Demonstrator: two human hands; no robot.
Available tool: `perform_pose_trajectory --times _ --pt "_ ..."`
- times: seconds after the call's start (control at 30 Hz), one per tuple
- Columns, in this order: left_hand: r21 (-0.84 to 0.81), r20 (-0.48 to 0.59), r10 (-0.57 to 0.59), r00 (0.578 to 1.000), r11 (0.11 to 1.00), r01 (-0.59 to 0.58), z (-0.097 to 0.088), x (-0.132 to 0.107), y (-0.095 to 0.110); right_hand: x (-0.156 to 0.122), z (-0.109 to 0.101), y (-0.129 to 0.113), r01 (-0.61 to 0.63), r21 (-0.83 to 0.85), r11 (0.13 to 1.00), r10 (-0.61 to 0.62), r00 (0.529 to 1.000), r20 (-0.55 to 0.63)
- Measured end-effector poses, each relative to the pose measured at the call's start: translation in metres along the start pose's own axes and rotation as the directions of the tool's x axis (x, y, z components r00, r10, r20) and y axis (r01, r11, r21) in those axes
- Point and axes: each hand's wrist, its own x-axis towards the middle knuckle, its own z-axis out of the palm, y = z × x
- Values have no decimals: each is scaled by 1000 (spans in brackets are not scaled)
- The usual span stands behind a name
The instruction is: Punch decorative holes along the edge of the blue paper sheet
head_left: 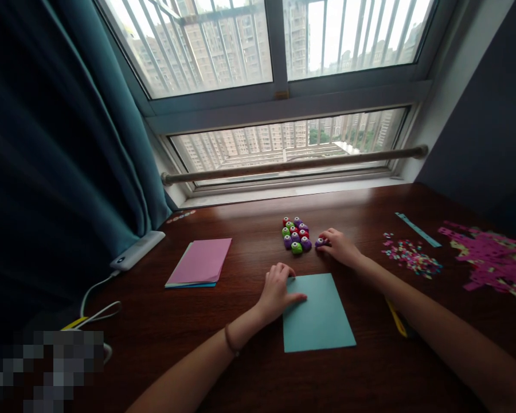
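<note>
A sheet of light blue paper [320,315] lies flat on the table in front of me. My left hand [277,292] rests at its upper left corner, thumb stretched over the sheet and apart from the bent fingers. Farther off to the right, my right hand [337,246] has its fingertips closed on a small purple paper punch [320,242], which is partly hidden by them. Just left of that stands a cluster of several similar punches in purple, green and red, with a green punch [296,248] at its near end.
Stacked coloured paper [200,261] lies to the left. On the right are paper confetti [410,257], a light blue strip [418,229] and a pile of punched pink scraps [490,252]. A yellow-handled tool [396,317] is partly under my right forearm. A white power strip [138,250] with a cable sits far left.
</note>
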Motion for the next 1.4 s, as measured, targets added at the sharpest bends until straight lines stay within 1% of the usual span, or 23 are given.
perform_pose_trajectory --times 0.1,0.17,0.2,0.23,0.3,0.33,0.37,0.4,0.43,0.53,0.6,0.67,0.7,0.73,0.83,0.87,0.93,1.07,1.2,1.4 --pt "-24 3 8 1000 1000 -8 -3 1 1 -22 -10 0 -53 140 989 58 998 -33" --pt "-35 16 16 1000 999 -15 -4 1 2 -37 -16 -1 -129 304 944 141 990 -17" --pt "-39 22 19 1000 999 -18 -5 2 2 -45 -18 -2 -178 409 895 186 982 20" --pt "-43 27 22 999 999 -21 -6 2 2 -52 -19 -3 -227 524 821 222 972 73" --pt "-51 33 29 999 998 -27 -6 3 2 -62 -22 -6 -299 725 621 245 952 182" --pt "-56 35 34 999 998 -32 -6 3 2 -66 -24 -8 -316 787 530 241 946 218" --pt "-62 37 39 999 997 -37 -6 4 1 -69 -25 -10 -324 823 467 233 943 239" --pt "-67 37 44 998 997 -42 -5 4 1 -71 -27 -12 -324 842 431 226 942 247" --pt "-71 36 49 998 996 -46 -5 4 0 -72 -29 -14 -323 852 412 219 943 251" --pt "-78 26 61 998 995 -59 -3 4 -1 -73 -33 -18 -323 858 399 188 945 269" --pt "-77 14 67 998 995 -66 -2 4 -2 -72 -34 -19 -321 853 412 170 947 274" --pt "-74 -2 72 997 995 -72 -1 3 -2 -72 -33 -18 -309 833 458 161 951 264" --pt "-72 -9 75 997 995 -75 -1 3 -2 -72 -32 -17 -298 811 503 160 955 251" --pt "-71 -16 78 997 994 -79 -1 3 -2 -73 -30 -16 -279 776 566 164 960 225" --pt "-68 -33 90 995 993 -92 0 2 -2 -74 -25 -12 -189 600 778 164 982 97" --pt "-68 -37 95 995 993 -97 1 2 -3 -75 -24 -11 -159 534 830 153 987 57" --pt "-66 -43 104 994 992 -106 1 2 -3 -76 -21 -9 -116 434 893 125 992 7" --pt "-58 -52 122 991 990 -125 0 1 -2 -77 -17 -6 -84 314 946 92 996 -9" --pt "-52 -59 134 989 989 -137 0 0 -1 -78 -14 -4 -56 203 977 62 998 -20" --pt "-49 -58 153 986 986 -156 1 0 -1 -80 -12 -11 -48 163 985 55 998 -41"
